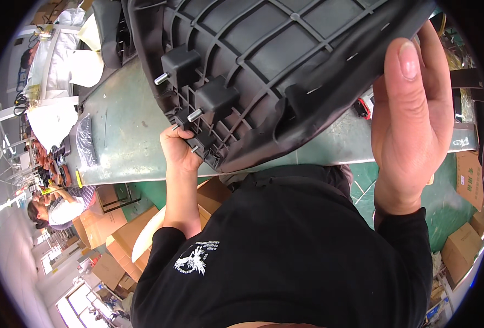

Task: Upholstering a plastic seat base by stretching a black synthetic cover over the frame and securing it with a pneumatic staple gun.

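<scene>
A large black seat is tilted up over the bench, its ribbed plastic underside facing me. Several metal studs stick out of the blocks at its lower left. Black cover material is folded over its rim and shows small staples along the right side. My left hand is closed around the seat's lower left corner, its fingertips partly out of sight. At the right rim, my right hand holds the seat with the thumb raised along the edge. Its other fingers are partly hidden behind the thumb and rim.
Below the seat runs a worn green bench. A clear plastic bag lies at its left, and a small red object behind my right wrist. Cardboard boxes stand on the floor both sides. Another person is at far left.
</scene>
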Demonstrator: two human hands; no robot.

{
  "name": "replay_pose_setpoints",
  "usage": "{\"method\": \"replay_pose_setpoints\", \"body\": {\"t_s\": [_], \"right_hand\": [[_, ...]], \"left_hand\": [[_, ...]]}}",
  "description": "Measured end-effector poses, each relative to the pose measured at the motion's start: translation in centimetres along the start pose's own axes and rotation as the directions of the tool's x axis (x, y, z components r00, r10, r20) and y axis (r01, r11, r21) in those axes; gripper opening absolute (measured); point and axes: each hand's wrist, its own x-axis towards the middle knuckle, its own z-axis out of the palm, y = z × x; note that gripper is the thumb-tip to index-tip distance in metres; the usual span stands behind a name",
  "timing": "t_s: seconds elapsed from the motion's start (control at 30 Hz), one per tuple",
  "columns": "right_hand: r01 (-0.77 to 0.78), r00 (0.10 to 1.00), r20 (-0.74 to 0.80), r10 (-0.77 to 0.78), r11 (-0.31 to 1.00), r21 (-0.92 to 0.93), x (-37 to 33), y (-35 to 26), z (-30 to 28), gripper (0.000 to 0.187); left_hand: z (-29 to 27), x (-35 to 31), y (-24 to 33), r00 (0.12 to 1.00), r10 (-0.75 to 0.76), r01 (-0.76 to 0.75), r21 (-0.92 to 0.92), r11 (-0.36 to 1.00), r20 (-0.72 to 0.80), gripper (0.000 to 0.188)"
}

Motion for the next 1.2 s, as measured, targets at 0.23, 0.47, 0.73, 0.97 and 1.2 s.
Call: {"method": "replay_pose_setpoints", "body": {"t_s": [0.23,0.47,0.73,0.97,1.2], "right_hand": [[-0.057,0.989,-0.138,0.049,0.997,-0.054,-0.3,-1.2,0.4,0.064],[-0.085,0.964,-0.261,-0.05,0.872,-0.481,-0.4,-0.2,-0.6,0.058],[0.007,0.97,-0.225,-0.095,0.932,-0.363,-0.5,-0.7,-1.5,0.06],[-0.105,0.956,-0.291,-0.027,0.898,-0.428,-1.2,-0.3,-1.5,0.069],[-0.178,0.939,-0.339,0.059,0.927,-0.33,-0.9,1.3,-2.0,0.07]], "left_hand": [[0.5,-1.4,0.1,0.998,-0.028,0.031,-0.068,0.997,0.048,0.06],[1.9,-1.3,-0.8,0.999,-0.034,0.033,-0.04,0.999,-0.016,0.062],[3.3,-0.1,-0.7,0.999,0.032,-0.032,0.013,0.999,0.04,0.049],[-0.1,1.1,-0.8,0.967,0.249,-0.243,0.099,0.965,-0.056,0.052],[4.7,-0.5,-0.3,0.81,0.586,-0.573,0.185,0.799,-0.024,0.069]]}}
